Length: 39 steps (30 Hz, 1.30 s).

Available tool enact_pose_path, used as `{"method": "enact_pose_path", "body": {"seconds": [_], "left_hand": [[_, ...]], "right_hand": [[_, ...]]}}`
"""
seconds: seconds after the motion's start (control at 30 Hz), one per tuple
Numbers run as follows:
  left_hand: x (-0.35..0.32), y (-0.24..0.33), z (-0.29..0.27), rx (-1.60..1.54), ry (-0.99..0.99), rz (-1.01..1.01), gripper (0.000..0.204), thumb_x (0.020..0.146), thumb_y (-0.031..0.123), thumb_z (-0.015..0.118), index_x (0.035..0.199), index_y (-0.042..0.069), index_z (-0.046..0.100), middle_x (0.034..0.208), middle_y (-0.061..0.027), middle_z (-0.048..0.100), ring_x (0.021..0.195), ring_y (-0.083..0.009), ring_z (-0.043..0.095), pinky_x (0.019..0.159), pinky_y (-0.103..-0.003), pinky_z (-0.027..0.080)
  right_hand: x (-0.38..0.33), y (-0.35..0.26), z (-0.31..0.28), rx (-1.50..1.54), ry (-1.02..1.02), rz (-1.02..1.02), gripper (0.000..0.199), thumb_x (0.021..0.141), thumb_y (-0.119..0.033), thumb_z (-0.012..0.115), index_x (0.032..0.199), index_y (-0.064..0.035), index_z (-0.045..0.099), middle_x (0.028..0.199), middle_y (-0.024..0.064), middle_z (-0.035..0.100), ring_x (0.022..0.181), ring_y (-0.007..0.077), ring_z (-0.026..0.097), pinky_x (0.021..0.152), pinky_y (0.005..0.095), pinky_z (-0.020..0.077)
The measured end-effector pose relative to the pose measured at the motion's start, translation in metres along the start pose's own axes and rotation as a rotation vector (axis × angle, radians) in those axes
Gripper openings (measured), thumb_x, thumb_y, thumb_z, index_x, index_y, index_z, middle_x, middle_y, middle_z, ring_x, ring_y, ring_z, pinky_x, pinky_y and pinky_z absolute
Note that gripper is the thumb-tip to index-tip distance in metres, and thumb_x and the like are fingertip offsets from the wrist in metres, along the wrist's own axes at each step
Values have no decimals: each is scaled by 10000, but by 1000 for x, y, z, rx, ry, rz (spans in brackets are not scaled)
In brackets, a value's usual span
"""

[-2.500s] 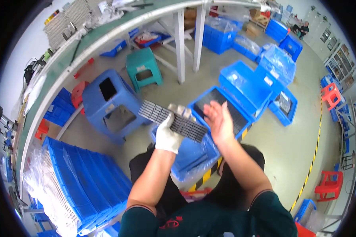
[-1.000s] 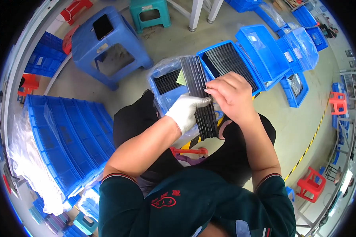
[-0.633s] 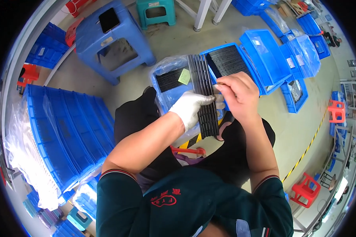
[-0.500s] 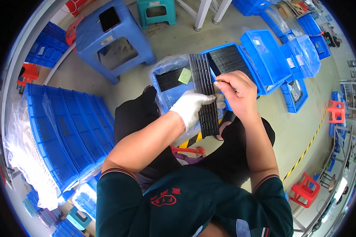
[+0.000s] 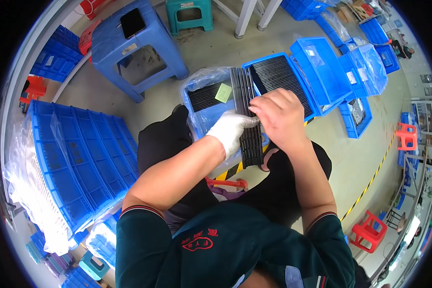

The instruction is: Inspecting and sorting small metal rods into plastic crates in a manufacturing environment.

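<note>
A bundle of long, thin black strips [image 5: 251,148] stands in front of my knees, with its far end leaning away from me. My left hand [image 5: 228,132], in a white glove, is closed round the bundle's left side and middle. From the right my bare right hand [image 5: 282,117] reaches over, thumb and fingers pinched at the bundle's right edge. Its fingertips partly hide what they grip. Behind the bundle, a blue crate lined with clear plastic [image 5: 201,124] holds more black strips [image 5: 206,98] and a pale green note [image 5: 223,92]. Beside it, another blue crate [image 5: 308,109] is filled with rows of black strips [image 5: 279,74].
A blue stool [image 5: 165,48] carrying a dark phone [image 5: 132,23] stands at the far left. Stacked blue crates [image 5: 77,158] rise along my left side. Tilted blue bins [image 5: 329,89] sit on the right. A red footrest-like bar [image 5: 230,183] lies between my legs.
My right hand has moved slightly left and nearer the bundle, its fingers now bent over the right edge. The left hand keeps its hold, and the bundle has turned a little.
</note>
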State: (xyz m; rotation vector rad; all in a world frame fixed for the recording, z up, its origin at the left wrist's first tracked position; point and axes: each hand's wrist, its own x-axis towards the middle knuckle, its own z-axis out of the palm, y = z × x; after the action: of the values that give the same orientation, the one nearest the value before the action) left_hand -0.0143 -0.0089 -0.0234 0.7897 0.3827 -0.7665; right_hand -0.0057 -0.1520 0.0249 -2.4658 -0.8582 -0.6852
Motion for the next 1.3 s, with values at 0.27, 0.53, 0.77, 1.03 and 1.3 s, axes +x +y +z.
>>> {"method": "enact_pose_path", "body": {"seconds": [0.27, 0.53, 0.77, 1.03, 1.3], "left_hand": [[1, 0, 0, -61, -15, 13, 220, 846, -36, 532, 1054, -2, 595, 939, -106, 637, 873, -234, 636, 761, -359, 509], [-7, 7, 10, -48, -48, -5, 251, 857, -20, 534, 1102, 9, 580, 966, -105, 646, 891, -243, 650, 806, -394, 520], [-11, 11, 14, -110, -129, -73, 253, 870, 4, 533, 1116, 39, 579, 964, -82, 646, 884, -217, 646, 789, -383, 523], [-2, 5, 4, -97, -132, -65, 257, 868, -6, 529, 1115, 40, 579, 988, -86, 643, 907, -229, 646, 816, -389, 520], [-1, 0, 4, -22, -81, 26, 246, 860, -5, 533, 1100, 24, 577, 965, -103, 646, 897, -244, 649, 816, -402, 516]], "right_hand": [[-4, 0, 2, -36, 42, 82, 159, 667, -117, 743, 811, -96, 681, 752, 25, 596, 693, 213, 567, 623, 339, 444], [-5, 4, -6, 155, 103, 110, 167, 680, -25, 735, 837, -66, 697, 766, 46, 626, 679, 197, 573, 589, 293, 462], [-7, 7, -2, 368, 88, 366, 158, 720, 13, 720, 863, -52, 707, 772, 39, 634, 708, 152, 583, 609, 256, 450], [-6, 5, -2, 200, 76, 194, 149, 681, -57, 728, 819, -94, 688, 754, 39, 618, 705, 226, 588, 622, 326, 477], [-2, 3, -4, -19, -1, 64, 156, 657, -85, 739, 798, -108, 678, 762, 15, 598, 704, 222, 567, 627, 343, 466]]}}
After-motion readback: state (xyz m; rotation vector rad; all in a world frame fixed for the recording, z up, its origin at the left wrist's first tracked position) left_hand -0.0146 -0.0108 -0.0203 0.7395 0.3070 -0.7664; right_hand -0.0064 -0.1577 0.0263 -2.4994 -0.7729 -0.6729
